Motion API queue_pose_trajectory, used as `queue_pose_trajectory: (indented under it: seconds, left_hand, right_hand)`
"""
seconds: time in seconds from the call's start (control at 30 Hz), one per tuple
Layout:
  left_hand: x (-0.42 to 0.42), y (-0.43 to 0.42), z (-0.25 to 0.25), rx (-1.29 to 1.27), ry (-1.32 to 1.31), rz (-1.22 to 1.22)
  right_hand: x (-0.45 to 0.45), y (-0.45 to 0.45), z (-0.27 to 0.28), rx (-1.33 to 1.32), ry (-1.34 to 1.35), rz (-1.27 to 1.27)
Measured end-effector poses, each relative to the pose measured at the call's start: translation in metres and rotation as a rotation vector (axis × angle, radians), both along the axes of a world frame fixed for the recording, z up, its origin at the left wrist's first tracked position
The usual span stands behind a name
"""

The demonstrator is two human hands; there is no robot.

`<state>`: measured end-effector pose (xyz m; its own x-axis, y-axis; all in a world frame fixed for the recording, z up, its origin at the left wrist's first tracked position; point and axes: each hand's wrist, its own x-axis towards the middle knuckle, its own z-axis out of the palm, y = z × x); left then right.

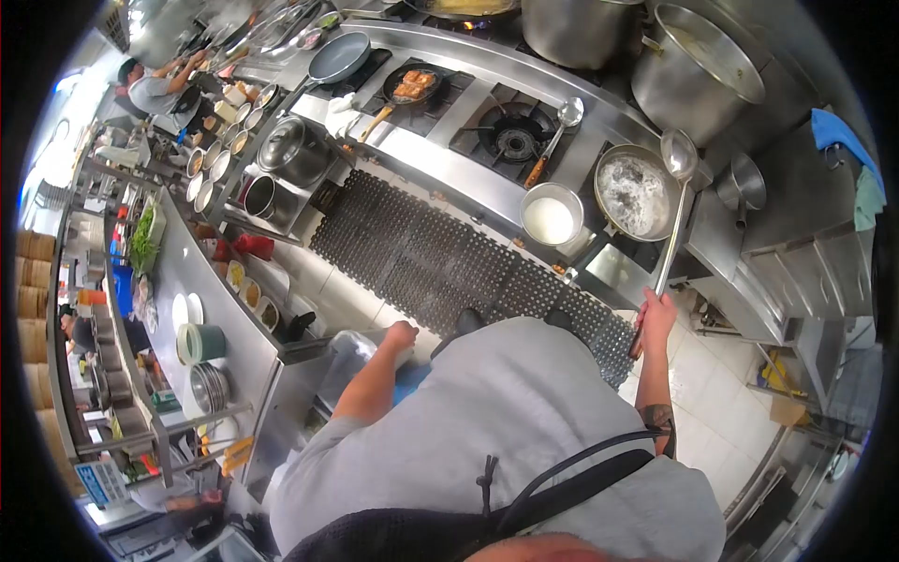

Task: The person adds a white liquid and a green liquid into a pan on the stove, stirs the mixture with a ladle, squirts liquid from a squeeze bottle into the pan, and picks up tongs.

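Observation:
My right hand [655, 314] is wrapped round the long handle of a metal ladle [670, 253]. The ladle's bowl is over the right edge of a wide pan [607, 217], which holds a whitish, foamy liquid. Just left of that pan is a pot of smooth white liquid [551, 220]. A metal spoon [556, 142] with a wooden handle lies across the burner area. Low at my side, my left hand [403, 335] is curled closed, with nothing visible in it, away from the stove.
Browned pieces sit in a frying pan [412, 86] on the stove, near a grey pan [339, 58]. Large stockpots [698, 80] stand behind. A black rubber mat [403, 244] covers the floor. Another person [154, 92] works at the far left, past a steel counter [225, 300].

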<state>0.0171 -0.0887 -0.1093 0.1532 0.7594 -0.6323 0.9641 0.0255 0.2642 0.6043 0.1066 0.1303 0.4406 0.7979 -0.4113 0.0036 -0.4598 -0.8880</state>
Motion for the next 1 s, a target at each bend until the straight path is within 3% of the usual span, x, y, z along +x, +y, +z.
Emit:
queue_pose_trajectory:
  seconds: [0.07,0.17,0.23,0.3,0.37,0.43,0.53,0.7,0.77,0.8,0.83,0.9,0.93,1.0]
  left_hand:
    - [0.022,0.002,0.008,-0.038,-0.017,0.102]
    - [0.060,0.004,0.012,-0.004,0.045,-0.012]
    - [0.088,0.001,0.005,-0.019,-0.180,0.392]
    - [0.122,0.011,0.027,-0.067,-0.187,0.393]
    - [0.151,0.013,0.030,-0.064,-0.246,0.639]
    - [0.170,0.012,0.028,0.006,-0.269,0.582]
    - [0.216,0.022,0.077,-0.057,-0.313,1.050]
    - [0.237,-0.009,0.056,0.008,-0.212,0.943]
    - [0.231,-0.026,0.045,0.191,-0.216,0.451]
    - [0.238,-0.031,0.049,-0.082,-0.257,0.839]
    - [0.240,-0.033,0.053,-0.088,-0.264,0.846]
    - [0.223,-0.055,0.025,0.260,-0.035,-0.038]
    - [0.225,-0.059,0.016,0.056,-0.244,0.498]
    - [0.236,-0.061,0.014,0.116,-0.152,0.396]
  right_hand:
    - [0.018,0.008,-0.002,-0.002,-0.010,0.014]
    - [0.046,0.017,-0.008,-0.005,0.012,0.064]
    - [0.066,0.021,-0.013,0.004,0.019,0.092]
    - [0.083,0.024,-0.019,-0.009,0.025,0.110]
    - [0.101,0.031,-0.026,-0.026,0.026,0.125]
    - [0.121,0.034,-0.035,-0.028,0.037,0.177]
    - [0.141,0.037,-0.026,-0.057,-0.038,0.213]
    - [0.165,0.046,-0.012,-0.079,-0.104,0.275]
    - [0.166,0.048,-0.007,-0.104,-0.151,0.319]
    - [0.168,0.048,-0.012,-0.108,-0.159,0.330]
    - [0.169,0.047,-0.017,-0.112,-0.167,0.337]
    - [0.169,0.047,-0.024,-0.135,-0.065,0.314]
    - [0.169,0.047,-0.021,-0.138,-0.052,0.330]
    - [0.171,0.048,-0.013,-0.148,-0.092,0.350]
